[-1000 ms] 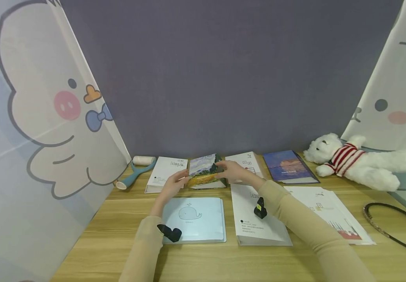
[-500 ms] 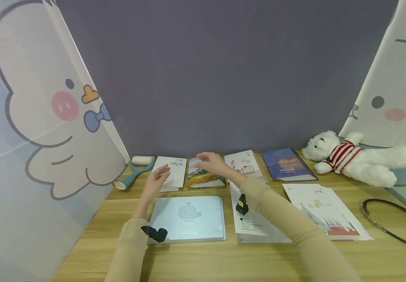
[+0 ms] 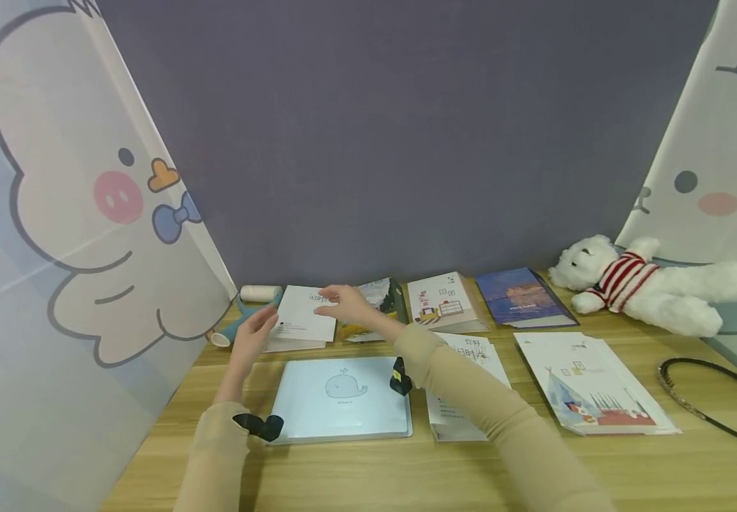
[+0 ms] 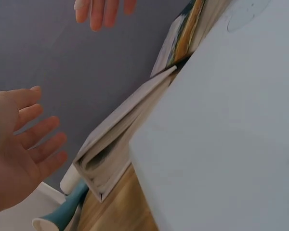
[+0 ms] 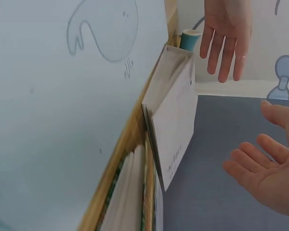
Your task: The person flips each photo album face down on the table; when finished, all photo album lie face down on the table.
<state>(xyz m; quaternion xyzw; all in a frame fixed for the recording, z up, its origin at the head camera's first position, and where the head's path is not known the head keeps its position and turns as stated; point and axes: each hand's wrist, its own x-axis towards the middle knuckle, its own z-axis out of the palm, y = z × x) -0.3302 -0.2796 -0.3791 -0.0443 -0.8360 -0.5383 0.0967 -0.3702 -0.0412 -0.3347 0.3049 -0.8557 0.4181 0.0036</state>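
Observation:
In the head view, a white book point(image 3: 301, 323) with printed characters lies at the back left. My left hand point(image 3: 252, 336) hovers off its left side, fingers loosely extended and holding nothing. Over its upper right corner is my right hand point(image 3: 346, 307), also holding nothing, with fingers slightly bent. Loose pages show at the edge of this white book point(image 4: 120, 130) in the left wrist view. A book with a landscape painting cover point(image 3: 378, 293) lies just to its right, partly covered by my right hand. In front is a pale blue book with a whale drawing point(image 3: 343, 398).
A teal lint roller point(image 3: 232, 331) with a white roll lies at the far left. More books stand rightward: a white one point(image 3: 448, 302), a purple-blue one point(image 3: 522, 302) and an illustrated one point(image 3: 592, 384). A white teddy bear point(image 3: 637, 284) and a dark headband point(image 3: 714, 373) lie at right.
Both hands have left the sides of the landscape book and moved left, to either side of the white book. The landscape book stays in the back row.

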